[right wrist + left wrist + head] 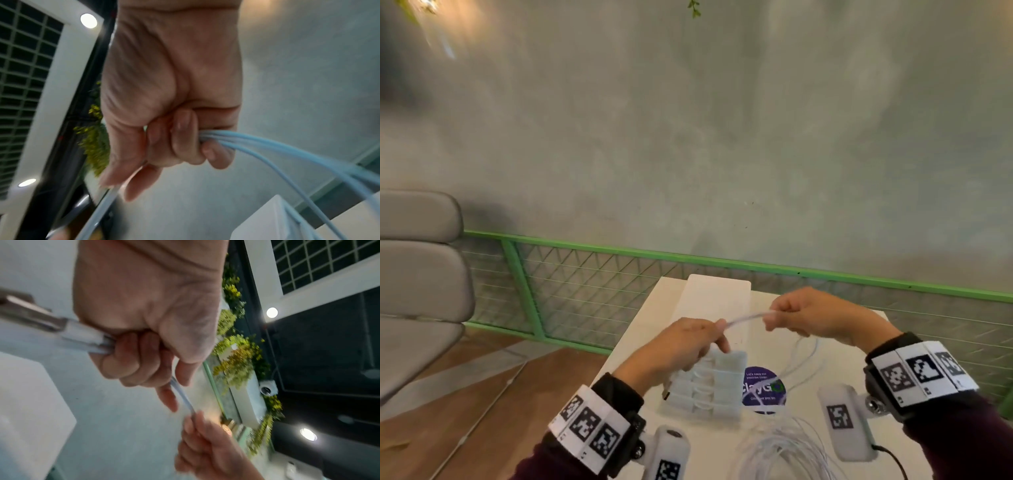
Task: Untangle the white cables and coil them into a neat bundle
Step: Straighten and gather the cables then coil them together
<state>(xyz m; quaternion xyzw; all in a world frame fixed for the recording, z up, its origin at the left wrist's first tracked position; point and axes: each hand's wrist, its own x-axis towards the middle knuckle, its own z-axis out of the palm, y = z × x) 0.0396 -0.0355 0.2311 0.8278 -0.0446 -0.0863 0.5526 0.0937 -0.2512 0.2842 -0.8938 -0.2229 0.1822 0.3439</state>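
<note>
Both hands are raised above the white table point(808, 442) with a short stretch of white cable point(746, 317) pulled tight between them. My left hand point(690, 342) grips that cable in a fist; its plug end point(30, 314) sticks out of the bottom of the fist point(139, 353). My right hand point(808, 317) grips a bunch of cable strands point(277, 151), which curve out of the fist point(174, 138) and hang toward the table as loops point(803, 359). A loose pile of white cable point(780, 448) lies on the table's near edge.
A clear compartment box point(709, 387) with small coils in it sits under my left hand, a flat white box point(717, 298) behind it, a round purple sticker point(763, 390) to its right. A green mesh railing point(585, 291) runs behind the table; a grey chair point(417, 284) stands left.
</note>
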